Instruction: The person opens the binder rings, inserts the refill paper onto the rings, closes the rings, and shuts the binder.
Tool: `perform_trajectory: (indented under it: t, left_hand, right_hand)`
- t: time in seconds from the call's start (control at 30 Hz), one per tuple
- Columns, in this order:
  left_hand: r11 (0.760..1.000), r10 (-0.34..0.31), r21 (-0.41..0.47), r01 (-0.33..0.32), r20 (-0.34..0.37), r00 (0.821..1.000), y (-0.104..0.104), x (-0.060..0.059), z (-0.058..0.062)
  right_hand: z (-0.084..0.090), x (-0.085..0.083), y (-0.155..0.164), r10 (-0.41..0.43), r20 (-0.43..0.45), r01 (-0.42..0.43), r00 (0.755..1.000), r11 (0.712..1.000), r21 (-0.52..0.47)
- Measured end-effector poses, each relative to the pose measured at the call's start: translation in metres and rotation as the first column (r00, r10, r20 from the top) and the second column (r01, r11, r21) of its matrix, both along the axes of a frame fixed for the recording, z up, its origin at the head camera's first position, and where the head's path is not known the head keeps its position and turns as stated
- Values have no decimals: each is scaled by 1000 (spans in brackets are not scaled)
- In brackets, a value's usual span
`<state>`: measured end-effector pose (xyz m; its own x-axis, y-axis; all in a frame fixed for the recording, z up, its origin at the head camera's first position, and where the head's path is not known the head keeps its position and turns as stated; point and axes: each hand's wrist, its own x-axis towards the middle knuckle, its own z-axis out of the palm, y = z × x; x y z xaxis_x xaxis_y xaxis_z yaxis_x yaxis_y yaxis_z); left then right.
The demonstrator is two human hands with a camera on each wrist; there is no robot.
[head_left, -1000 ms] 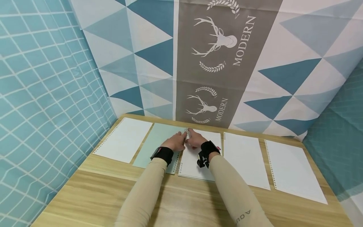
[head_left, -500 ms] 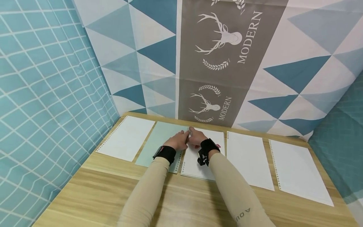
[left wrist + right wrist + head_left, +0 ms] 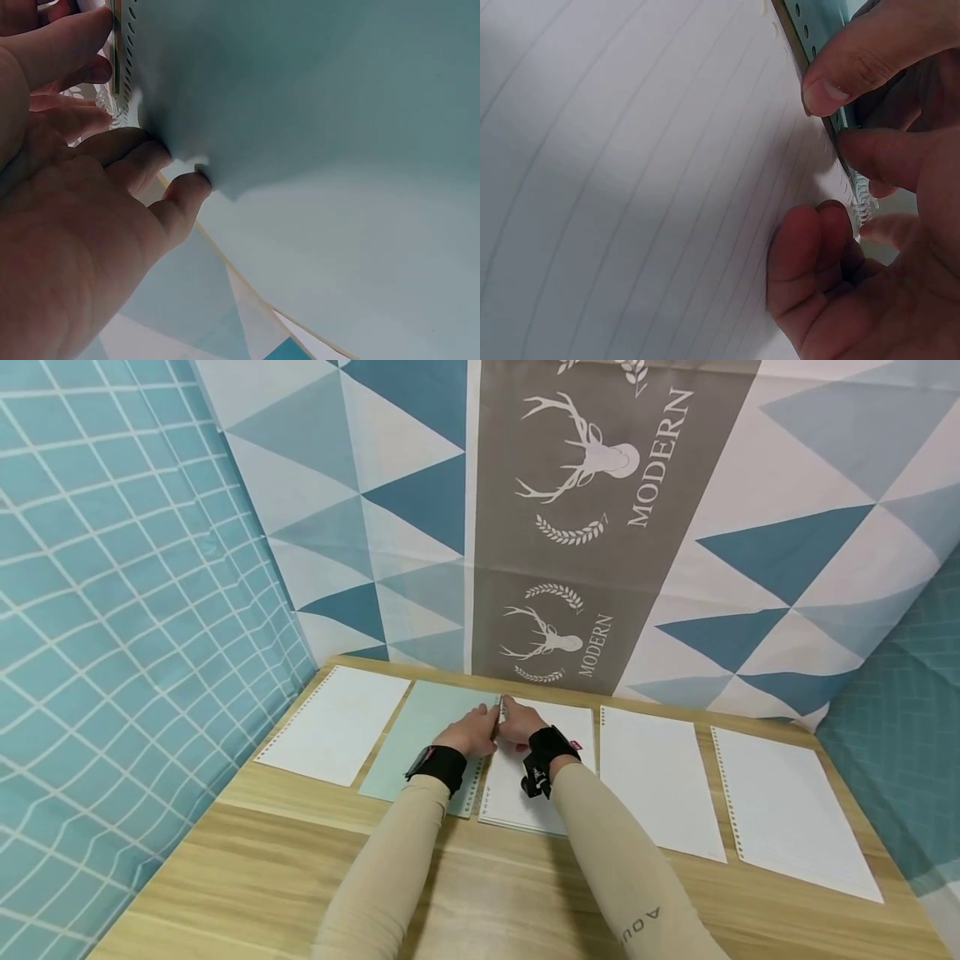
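A pale green notebook cover [image 3: 427, 735] lies flat beside a stack of white lined paper [image 3: 525, 789] on the wooden table [image 3: 480, 893]. Both hands meet at the punched binding edge [image 3: 501, 710] between them, near the far end. My left hand [image 3: 472, 732] lies on the cover's right edge with its fingertips [image 3: 184, 187] against the green cover [image 3: 315, 112] and its thumb by the punched strip [image 3: 120, 52]. My right hand [image 3: 517, 725] pinches the binding edge between thumb [image 3: 847, 67] and finger, over a clear ring comb [image 3: 861, 199]. The lined paper [image 3: 630, 187] lies beneath it.
One white punched sheet [image 3: 333, 722] lies left of the cover, and two more [image 3: 660, 777] [image 3: 791, 810] lie to the right. A patterned cloth backdrop [image 3: 585, 527] rises right behind the table's far edge, and checked cloth [image 3: 112, 610] closes the left side.
Both hands stay at the binding edge, with barely any motion. The head view shifted slightly a second ago and has since held still.
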<state>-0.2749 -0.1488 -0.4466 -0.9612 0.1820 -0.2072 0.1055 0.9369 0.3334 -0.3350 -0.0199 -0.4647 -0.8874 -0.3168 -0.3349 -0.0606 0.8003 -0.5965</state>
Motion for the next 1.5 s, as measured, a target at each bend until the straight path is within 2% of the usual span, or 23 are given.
perform_trajectory:
  t: [0.27, 0.47, 0.6, 0.8, 0.97, 1.17, 1.5]
  left_hand:
    - [1000, -6, -24, 6, 12, 1000, 2, 0, 2]
    - [999, -12, -31, 12, 2, 1000, 2, -1, 1]
    - [999, -21, -35, 20, -2, 1000, 1, 0, 0]
    - [999, -15, -36, 15, -2, 1000, 1, 0, -1]
    - [999, -13, -44, 13, -9, 1000, 1, 1, -1]
    - [999, -17, -35, 17, -15, 1000, 0, 1, -1]
    - [1000, -11, -29, 11, -8, 1000, -1, 3, 1]
  right_hand:
    - [2, 2, 1, -5, 1, 5, 1000, 1000, 3]
    - [-5, 2, 0, 21, -14, -21, 1000, 1000, -10]
    - [-9, 4, -1, 61, -80, -58, 995, 998, 35]
    - [-5, 12, -4, 155, -205, -125, 966, 980, 153]
    - [-3, 15, -3, 148, -193, -122, 970, 982, 143]
    - [-9, 10, -1, 153, -201, -130, 968, 984, 122]
    - [-13, 7, -1, 163, -205, -133, 965, 980, 151]
